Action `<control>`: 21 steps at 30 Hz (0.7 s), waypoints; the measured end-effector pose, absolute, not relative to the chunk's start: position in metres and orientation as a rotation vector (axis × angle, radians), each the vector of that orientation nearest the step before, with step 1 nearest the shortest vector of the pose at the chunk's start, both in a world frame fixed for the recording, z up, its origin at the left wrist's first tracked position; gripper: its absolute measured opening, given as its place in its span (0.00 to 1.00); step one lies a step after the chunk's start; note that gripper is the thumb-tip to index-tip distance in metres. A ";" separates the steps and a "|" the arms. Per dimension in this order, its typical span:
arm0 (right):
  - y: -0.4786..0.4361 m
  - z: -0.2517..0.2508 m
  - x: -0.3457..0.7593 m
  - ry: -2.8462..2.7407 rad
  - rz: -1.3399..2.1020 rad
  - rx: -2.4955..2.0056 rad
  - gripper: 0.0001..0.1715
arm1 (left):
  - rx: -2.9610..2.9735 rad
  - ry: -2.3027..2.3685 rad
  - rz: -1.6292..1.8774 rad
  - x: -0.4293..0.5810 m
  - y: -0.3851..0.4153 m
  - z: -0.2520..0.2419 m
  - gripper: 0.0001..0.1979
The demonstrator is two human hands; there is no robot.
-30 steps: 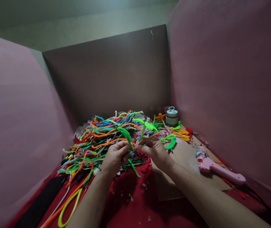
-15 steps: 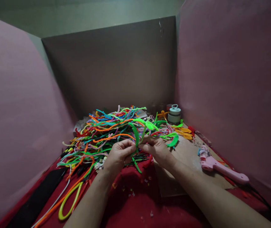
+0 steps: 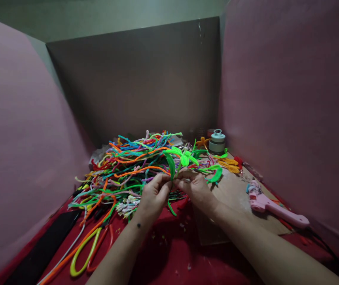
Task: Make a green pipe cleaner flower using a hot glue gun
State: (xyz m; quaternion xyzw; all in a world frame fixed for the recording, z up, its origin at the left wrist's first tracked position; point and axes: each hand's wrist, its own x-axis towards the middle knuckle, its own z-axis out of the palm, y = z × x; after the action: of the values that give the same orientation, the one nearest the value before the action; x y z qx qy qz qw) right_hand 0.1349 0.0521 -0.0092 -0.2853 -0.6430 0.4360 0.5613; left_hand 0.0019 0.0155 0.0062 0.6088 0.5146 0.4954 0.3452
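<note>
We pinch a green leaf (image 3: 171, 164) in our left hand (image 3: 155, 193) and a bright flower (image 3: 184, 159) in our right hand (image 3: 198, 191), pipe cleaners (image 3: 135, 172) heaped beyond.

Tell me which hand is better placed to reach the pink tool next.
Probably the right hand: the pink tool lies on that side, while the left hand is farther off. Both hands seem busy at the green leaf and flower, so the right would need freeing.

Left hand (image 3: 155, 194), right hand (image 3: 198, 191) pinching, close together.
</note>
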 end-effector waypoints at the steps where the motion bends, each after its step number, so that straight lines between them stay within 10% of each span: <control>1: 0.053 -0.010 0.135 -1.517 1.008 -0.681 0.05 | 1.636 1.343 1.278 0.002 0.015 0.005 0.06; 21: 0.052 -0.012 0.135 -1.492 1.001 -0.703 0.05 | 1.970 1.467 1.409 0.010 0.011 -0.011 0.07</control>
State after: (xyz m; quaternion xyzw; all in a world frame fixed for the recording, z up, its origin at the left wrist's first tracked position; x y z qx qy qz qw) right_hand 0.1346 0.0518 -0.0119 -0.2993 -0.6356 0.4266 0.5696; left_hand 0.0097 0.0107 -0.0109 0.6874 0.5118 0.4916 0.1544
